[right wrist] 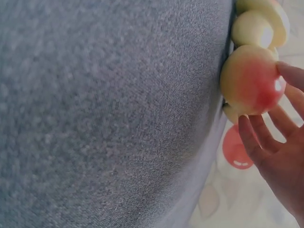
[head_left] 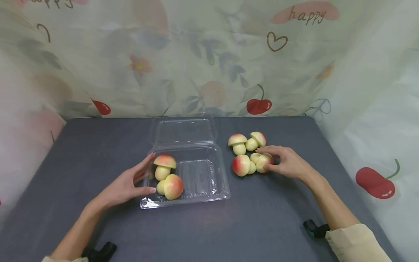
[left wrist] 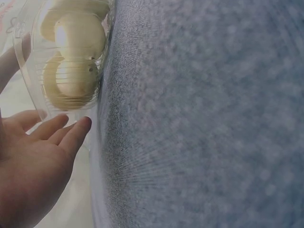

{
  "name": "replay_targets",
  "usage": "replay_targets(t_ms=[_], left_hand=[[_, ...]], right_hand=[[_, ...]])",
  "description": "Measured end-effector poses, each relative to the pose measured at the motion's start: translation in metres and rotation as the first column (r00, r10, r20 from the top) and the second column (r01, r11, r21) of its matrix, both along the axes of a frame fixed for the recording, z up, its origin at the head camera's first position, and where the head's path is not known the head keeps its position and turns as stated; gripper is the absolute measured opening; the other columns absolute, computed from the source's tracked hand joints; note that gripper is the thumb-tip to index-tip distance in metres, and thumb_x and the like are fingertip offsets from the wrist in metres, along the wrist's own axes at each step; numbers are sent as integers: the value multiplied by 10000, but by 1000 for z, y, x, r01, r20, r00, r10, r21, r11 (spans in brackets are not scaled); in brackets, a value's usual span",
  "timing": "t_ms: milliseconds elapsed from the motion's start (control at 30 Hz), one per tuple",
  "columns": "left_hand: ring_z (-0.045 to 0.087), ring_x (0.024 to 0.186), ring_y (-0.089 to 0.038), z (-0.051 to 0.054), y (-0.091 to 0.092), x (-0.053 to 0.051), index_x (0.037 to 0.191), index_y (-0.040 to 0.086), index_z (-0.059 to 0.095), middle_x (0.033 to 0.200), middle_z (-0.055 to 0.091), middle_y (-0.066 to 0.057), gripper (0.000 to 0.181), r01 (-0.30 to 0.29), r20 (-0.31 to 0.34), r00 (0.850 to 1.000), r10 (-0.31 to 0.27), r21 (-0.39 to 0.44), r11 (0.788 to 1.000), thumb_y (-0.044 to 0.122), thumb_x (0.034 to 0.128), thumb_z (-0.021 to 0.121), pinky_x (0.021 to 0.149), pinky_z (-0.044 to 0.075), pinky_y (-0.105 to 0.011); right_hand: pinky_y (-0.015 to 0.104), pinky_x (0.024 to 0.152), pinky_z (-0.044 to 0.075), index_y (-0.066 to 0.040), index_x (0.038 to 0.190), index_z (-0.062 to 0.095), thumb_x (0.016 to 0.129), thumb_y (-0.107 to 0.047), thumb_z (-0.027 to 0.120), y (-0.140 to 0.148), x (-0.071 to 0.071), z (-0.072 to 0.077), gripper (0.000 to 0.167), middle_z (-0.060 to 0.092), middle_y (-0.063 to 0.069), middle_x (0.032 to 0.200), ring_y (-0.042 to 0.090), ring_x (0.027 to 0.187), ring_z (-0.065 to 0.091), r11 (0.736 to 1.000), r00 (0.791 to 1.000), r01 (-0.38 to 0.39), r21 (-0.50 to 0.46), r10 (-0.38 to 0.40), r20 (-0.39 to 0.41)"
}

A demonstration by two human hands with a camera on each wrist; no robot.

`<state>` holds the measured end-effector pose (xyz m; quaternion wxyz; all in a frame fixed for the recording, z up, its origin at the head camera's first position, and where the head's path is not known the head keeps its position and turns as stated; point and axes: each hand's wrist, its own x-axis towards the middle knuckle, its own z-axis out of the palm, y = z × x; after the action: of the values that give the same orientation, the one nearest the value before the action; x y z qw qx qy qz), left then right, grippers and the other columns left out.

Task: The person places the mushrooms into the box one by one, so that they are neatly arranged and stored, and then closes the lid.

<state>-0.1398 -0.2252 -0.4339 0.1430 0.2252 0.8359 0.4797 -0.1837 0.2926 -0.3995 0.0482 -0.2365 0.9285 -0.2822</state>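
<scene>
My right hand (head_left: 288,162) pinches a red-and-yellow, round-capped mushroom (right wrist: 254,83); its wrist view best shows the red top. My left hand (head_left: 126,185) spreads beside a clear plastic box (head_left: 200,176).

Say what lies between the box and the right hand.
Going right from the box in the head view: a bare strip of table, one mushroom, then another mushroom, touched by the right hand.

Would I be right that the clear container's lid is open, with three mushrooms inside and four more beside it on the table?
Not quite: the head view shows two mushrooms inside the container, not three. Its lid is open, and four more mushrooms lie beside it on the table.
</scene>
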Motion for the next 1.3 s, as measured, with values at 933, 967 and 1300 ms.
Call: replay_targets(t_ms=[933, 967, 1300], left_hand=[[318, 1427, -411, 0, 1, -2, 1608, 128, 74, 1653, 106, -147, 1033, -6, 25, 1000, 6, 7, 1000, 230, 871, 791, 1071, 378, -483], [319, 1427, -410, 0, 1, -2, 1609, 132, 72, 1653, 104, -145, 1034, -8, 27, 1000, 7, 7, 1000, 234, 871, 790, 1071, 378, -484], [323, 1423, -414, 0, 1, -1, 1609, 136, 70, 1654, 103, -143, 1034, -3, 17, 1000, 3, -1, 1000, 240, 873, 789, 1070, 375, -485]], right_hand=[[386, 830, 554, -203, 1372, 617, 832, -339, 819, 8, -1, -3, 593, 613, 95, 1339, 219, 1070, 652, 1000, 993, 16, -12, -14, 121], [405, 848, 556, -199, 1372, 617, 832, -334, 819, 8, -1, -2, 592, 610, 97, 1345, 229, 1090, 648, 1000, 993, 18, -19, -15, 120], [419, 887, 556, -206, 1368, 621, 855, -301, 804, 11, 4, 8, 553, 628, 63, 1319, 192, 1100, 632, 996, 998, 15, -89, -10, 63]])
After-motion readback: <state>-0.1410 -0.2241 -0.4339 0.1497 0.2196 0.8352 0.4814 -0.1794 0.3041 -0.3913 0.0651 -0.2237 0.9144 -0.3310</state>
